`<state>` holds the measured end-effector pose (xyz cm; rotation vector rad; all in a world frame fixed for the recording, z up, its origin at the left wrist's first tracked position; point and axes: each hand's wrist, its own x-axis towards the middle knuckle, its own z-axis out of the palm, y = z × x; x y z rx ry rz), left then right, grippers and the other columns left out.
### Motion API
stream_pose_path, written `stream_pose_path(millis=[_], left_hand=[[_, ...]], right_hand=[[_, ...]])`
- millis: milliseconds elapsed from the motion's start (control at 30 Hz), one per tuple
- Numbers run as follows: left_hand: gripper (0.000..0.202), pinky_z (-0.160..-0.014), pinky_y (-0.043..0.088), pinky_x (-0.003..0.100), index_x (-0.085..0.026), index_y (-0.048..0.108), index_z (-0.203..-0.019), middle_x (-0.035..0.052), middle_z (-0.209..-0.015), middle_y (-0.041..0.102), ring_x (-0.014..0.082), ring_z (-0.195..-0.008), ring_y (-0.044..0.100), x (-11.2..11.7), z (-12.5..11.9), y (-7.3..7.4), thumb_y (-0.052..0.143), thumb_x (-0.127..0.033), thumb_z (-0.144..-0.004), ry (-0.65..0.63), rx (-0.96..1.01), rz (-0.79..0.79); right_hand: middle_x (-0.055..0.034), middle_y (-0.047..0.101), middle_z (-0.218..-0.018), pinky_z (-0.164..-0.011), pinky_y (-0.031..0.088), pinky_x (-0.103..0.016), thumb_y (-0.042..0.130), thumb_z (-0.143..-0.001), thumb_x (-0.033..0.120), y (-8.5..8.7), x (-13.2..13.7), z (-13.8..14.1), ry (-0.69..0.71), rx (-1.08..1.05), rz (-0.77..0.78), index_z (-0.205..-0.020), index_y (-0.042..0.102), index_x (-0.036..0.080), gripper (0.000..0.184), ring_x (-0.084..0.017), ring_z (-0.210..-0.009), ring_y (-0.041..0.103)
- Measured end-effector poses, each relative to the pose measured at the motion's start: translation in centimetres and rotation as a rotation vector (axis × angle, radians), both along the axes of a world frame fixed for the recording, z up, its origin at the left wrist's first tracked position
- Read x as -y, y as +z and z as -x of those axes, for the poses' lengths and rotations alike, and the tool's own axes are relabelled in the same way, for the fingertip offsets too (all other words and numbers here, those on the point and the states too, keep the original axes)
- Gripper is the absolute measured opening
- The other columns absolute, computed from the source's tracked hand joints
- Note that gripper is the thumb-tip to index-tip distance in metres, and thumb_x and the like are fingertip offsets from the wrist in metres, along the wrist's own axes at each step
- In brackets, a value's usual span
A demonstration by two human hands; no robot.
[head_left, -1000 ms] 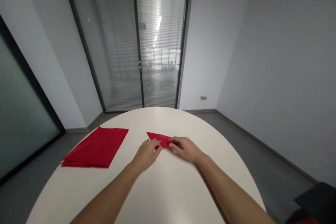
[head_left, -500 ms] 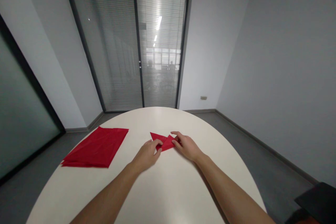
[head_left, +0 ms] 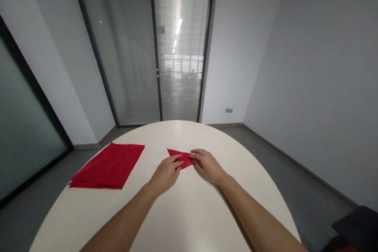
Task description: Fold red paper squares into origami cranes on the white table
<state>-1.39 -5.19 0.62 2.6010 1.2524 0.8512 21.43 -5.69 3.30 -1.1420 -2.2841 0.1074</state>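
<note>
A small folded red cloth (head_left: 186, 160) lies on the white table, with a pointed corner toward the far left. My left hand (head_left: 165, 172) has its fingers over the near left part of it, the thumb close to the near edge. From the other side, my right hand (head_left: 208, 165) grips the right end between bent fingers and thumb. That end and part of the left side are hidden under my hands. Whether the piece is fabric or soft paper is hard to tell.
A flat stack of larger red cloths (head_left: 109, 167) lies at the table's left edge. The round white table (head_left: 177, 220) curves off on both sides. A dark object (head_left: 358, 226) shows at the lower right. Glass panels with blinds (head_left: 132, 55) stand behind the table.
The raised right-hand flap of the small red cloth now lies flatter, with my right fingers over it. Both hands have shifted slightly; the stack has not moved.
</note>
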Motion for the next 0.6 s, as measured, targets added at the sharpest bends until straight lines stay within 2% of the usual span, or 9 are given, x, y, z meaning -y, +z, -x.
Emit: stream_pose_path(millis=[67, 133, 200, 300, 367, 500, 600], left_hand=[[0.034, -0.108, 0.045, 0.043, -0.023, 0.07, -0.123, 0.0097, -0.136, 0.063, 0.0256, -0.122, 0.059, -0.1, 0.0, -0.1, 0.05, -0.021, -0.096, 0.015, -0.014, -0.011], [0.034, -0.109, 0.044, 0.044, -0.023, 0.07, -0.123, 0.0102, -0.135, 0.063, 0.0258, -0.123, 0.059, -0.1, -0.1, -0.1, 0.05, -0.022, -0.096, 0.014, -0.015, -0.015], [0.034, -0.108, 0.044, 0.044, -0.023, 0.07, -0.124, 0.0102, -0.135, 0.064, 0.0259, -0.123, 0.059, -0.1, -0.1, 0.0, 0.049, -0.022, -0.096, 0.011, -0.016, -0.015], [0.035, -0.108, 0.045, 0.045, -0.023, 0.069, -0.125, 0.0103, -0.135, 0.064, 0.0264, -0.123, 0.059, -0.1, -0.2, 0.0, 0.049, -0.021, -0.096, 0.019, -0.042, -0.014], [0.035, -0.108, 0.044, 0.045, -0.022, 0.069, -0.125, 0.011, -0.135, 0.064, 0.0267, -0.124, 0.059, -0.1, -0.2, 0.0, 0.049, -0.022, -0.096, 0.027, -0.056, -0.01], [0.035, -0.11, 0.042, 0.047, -0.021, 0.069, -0.125, 0.0111, -0.135, 0.064, 0.027, -0.127, 0.057, -0.1, -0.1, -0.1, 0.049, -0.024, -0.096, 0.025, -0.029, 0.002], [0.034, -0.111, 0.041, 0.048, -0.021, 0.069, -0.124, 0.0103, -0.135, 0.065, 0.0268, -0.128, 0.056, 0.0, -0.1, -0.1, 0.05, -0.023, -0.096, -0.002, -0.007, 0.002]], right_hand=[[-0.0118, 0.064, -0.133, -0.108, 0.043, -0.043, 0.048, -0.097, 0.022, 0.3, 0.7, 0.7, 0.061, 0.024, 0.01, -0.13, 0.063, 0.019, 0.037, -0.025, -0.121, 0.059], [-0.0149, 0.055, -0.144, -0.115, 0.036, -0.044, 0.049, -0.098, 0.032, 0.4, 1.4, 1.5, 0.122, 0.057, 0.05, -0.142, 0.053, 0.014, 0.047, -0.027, -0.134, 0.05], [-0.0173, 0.044, -0.153, -0.118, 0.03, -0.048, 0.046, -0.1, 0.041, 0.2, 2.0, 2.1, 0.151, 0.116, 0.154, -0.148, 0.044, 0.011, 0.057, -0.03, -0.143, 0.038], [-0.0194, 0.03, -0.159, -0.121, 0.022, -0.053, 0.037, -0.101, 0.054, -0.4, 2.2, 2.3, 0.081, 0.18, 0.303, -0.154, 0.032, 0.008, 0.071, -0.033, -0.149, 0.026], [-0.0197, 0.024, -0.16, -0.121, 0.018, -0.054, 0.032, -0.1, 0.06, -0.6, 2.0, 2.0, -0.003, 0.19, 0.348, -0.155, 0.029, 0.007, 0.076, -0.033, -0.15, 0.02], [-0.0204, 0.021, -0.161, -0.121, 0.014, -0.058, 0.029, -0.099, 0.065, -0.5, 1.5, 0.7, -0.175, 0.194, 0.385, -0.156, 0.028, 0.008, 0.08, -0.035, -0.151, 0.017], [-0.0206, 0.02, -0.161, -0.121, 0.011, -0.059, 0.03, -0.1, 0.063, -0.1, 1.4, 0.2, -0.192, 0.197, 0.331, -0.155, 0.031, 0.007, 0.078, -0.035, -0.151, 0.014]])
